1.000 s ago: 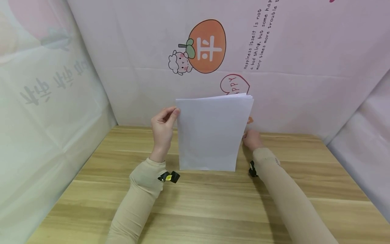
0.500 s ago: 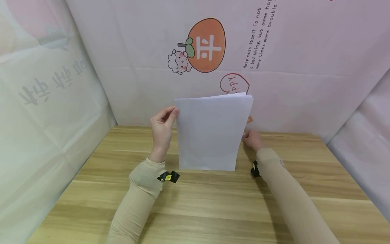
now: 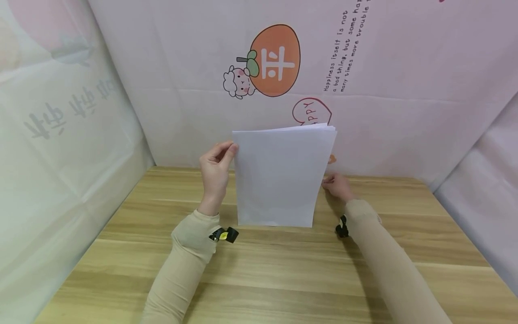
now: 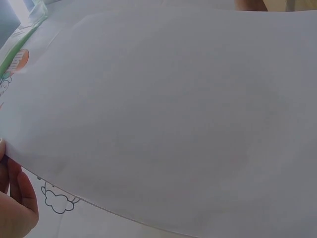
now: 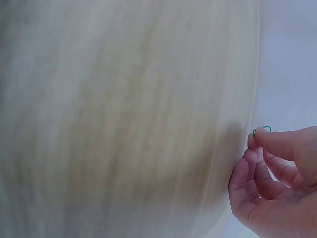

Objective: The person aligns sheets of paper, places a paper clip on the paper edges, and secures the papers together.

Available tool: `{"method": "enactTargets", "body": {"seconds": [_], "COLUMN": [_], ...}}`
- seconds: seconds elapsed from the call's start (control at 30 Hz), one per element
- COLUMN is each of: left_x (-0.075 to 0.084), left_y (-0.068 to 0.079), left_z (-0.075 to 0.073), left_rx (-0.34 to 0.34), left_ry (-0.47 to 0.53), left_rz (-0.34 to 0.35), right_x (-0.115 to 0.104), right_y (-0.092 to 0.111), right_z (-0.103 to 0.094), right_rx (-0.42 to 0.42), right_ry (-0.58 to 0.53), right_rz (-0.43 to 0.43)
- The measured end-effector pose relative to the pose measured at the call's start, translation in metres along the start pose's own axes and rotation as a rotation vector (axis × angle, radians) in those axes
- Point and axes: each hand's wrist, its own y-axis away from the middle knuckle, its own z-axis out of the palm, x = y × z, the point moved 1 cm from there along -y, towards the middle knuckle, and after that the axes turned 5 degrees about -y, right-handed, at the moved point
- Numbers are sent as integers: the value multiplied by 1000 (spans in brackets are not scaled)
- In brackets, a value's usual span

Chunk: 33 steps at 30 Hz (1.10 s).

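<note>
Several white paper sheets (image 3: 279,180) stand upright over the table, their top right corners slightly fanned apart. My left hand (image 3: 216,173) pinches their left edge near the top between thumb and fingers. In the left wrist view the sheet (image 4: 158,119) fills most of the picture, with the left hand (image 4: 17,208) at its edge. Beyond the right edge of the sheets, my right hand (image 3: 340,186) is low near the back of the table. The right wrist view shows the right hand (image 5: 277,183) pinching a small green wire paper clip (image 5: 268,127) between thumb and forefinger.
A wood-grain table (image 3: 275,274) lies beneath both arms. Behind it hangs a pale printed cloth (image 3: 186,58) with an orange fruit drawing and lettering, and more cloth (image 3: 64,171) closes off the left side. A black wrist camera (image 3: 341,228) sits on the right sleeve.
My right wrist and forearm have shifted slightly to the right, with the fingers staying about where they were. The left hand and the sheets have hardly moved.
</note>
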Motion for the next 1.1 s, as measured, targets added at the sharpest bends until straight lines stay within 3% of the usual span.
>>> {"method": "enactTargets", "body": {"seconds": [0.33, 0.67, 1.1], "left_x": [2, 4, 4], "left_y": [2, 2, 2], "left_z": [0, -1, 0], "left_rx": [-2, 2, -3], "left_ry": [7, 0, 0], "left_rz": [-1, 5, -1], "right_x": [-6, -9, -15], "right_y": [7, 14, 22], "right_z": [-7, -13, -22], "right_rx": [-48, -86, -84], "right_ry": [8, -100, -128], "right_rz": [-38, 11, 35]}}
